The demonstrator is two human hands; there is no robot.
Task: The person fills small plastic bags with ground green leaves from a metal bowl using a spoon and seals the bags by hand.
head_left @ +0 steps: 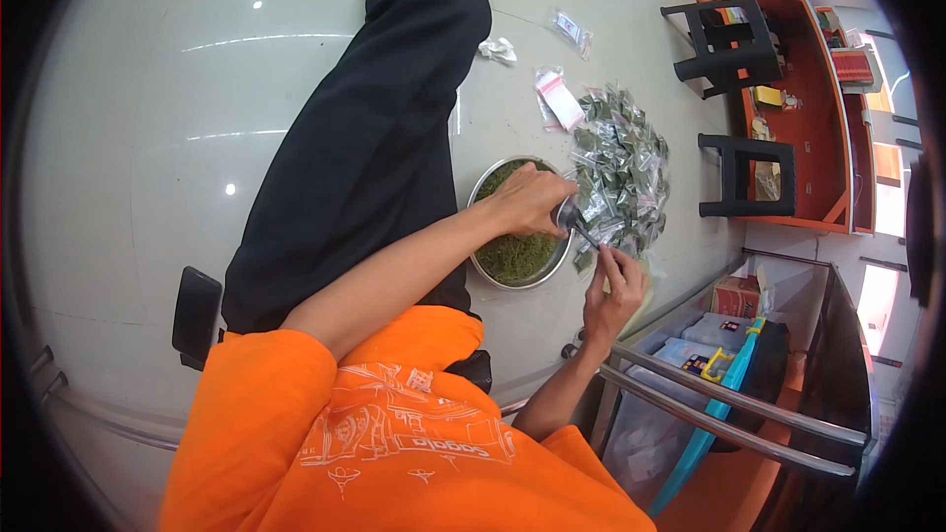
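Observation:
A round metal bowl of loose, dry-looking green chopped leaves sits on the floor beside my leg. My left hand is over the bowl, its fingers closed round the wide, round end of a small dark metal tool. The tool's thin stem points at my right hand, whose thumb and fingers pinch near its tip. Whether it is a scoop or a funnel I cannot tell. A heap of small clear bags filled with green leaves lies right of the bowl.
Flat plastic packets, another packet and crumpled white paper lie on the tiled floor. Black stools stand by an orange shelf. A metal-railed rack with packages is close to my right arm.

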